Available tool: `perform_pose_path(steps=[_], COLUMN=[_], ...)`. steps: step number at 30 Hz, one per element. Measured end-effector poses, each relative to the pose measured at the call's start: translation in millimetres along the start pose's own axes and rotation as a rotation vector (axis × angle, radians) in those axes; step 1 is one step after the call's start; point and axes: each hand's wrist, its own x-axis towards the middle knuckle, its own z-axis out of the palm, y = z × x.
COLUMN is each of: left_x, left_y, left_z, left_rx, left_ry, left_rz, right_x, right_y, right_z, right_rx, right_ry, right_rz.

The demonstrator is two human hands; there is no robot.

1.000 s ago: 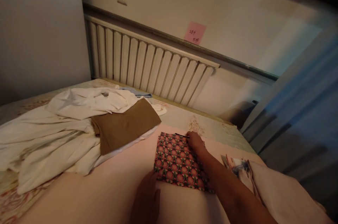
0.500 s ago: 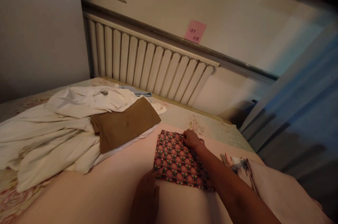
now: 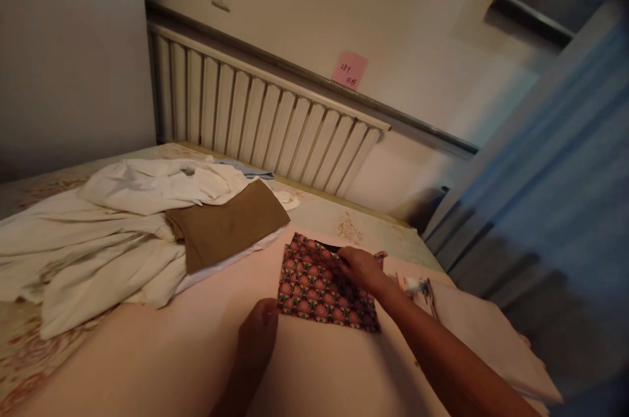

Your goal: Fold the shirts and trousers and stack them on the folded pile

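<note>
A folded cloth [image 3: 319, 292] with a dark, red-pink flower pattern lies on the pale pink sheet [image 3: 196, 364]. My right hand [image 3: 361, 267] is closed on its far edge, which is raised a little and shows a dark gap beneath. At the near left corner of the cloth is my left hand [image 3: 258, 325], fingers curled in and seemingly pinching that corner. Shadow covers part of this hand, and its fingertips are hard to make out.
A brown folded cloth [image 3: 230, 223] rests on white fabric to the left, beside a crumpled cream garment [image 3: 113, 233]. On the right lies a folded pale pink cloth [image 3: 484, 328]. A radiator [image 3: 255, 112] runs behind the bed; a blue curtain [image 3: 550, 187] hangs at right.
My right hand has lifted the far edge of the patterned cloth slightly. My left hand has curled in at the near left corner. The view has shifted a little to the right.
</note>
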Motion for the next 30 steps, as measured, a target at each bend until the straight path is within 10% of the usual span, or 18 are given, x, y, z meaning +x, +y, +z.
perform_pose_path(steps=[5, 11, 16, 30], left_x=[13, 24, 24, 6], left_y=[-10, -19, -19, -2], left_z=[-7.0, -11.0, -9.0, -6.9], left_rx=[-0.159, -0.049, 0.041, 0.363], left_ry=[0.045, 0.071, 0.031, -0.093], left_rz=[-0.071, -0.064, -0.030, 0.106], right_x=[-106, -200, -223, -250], right_y=[-47, -87, -91, -88], right_z=[-2, 87, 124, 127], right_rx=[0.047, 0.131, 0.154, 0.201], right_ry=[0.039, -0.055, -0.076, -0.243], right_rz=[-0.035, -0.045, -0.049, -0.092])
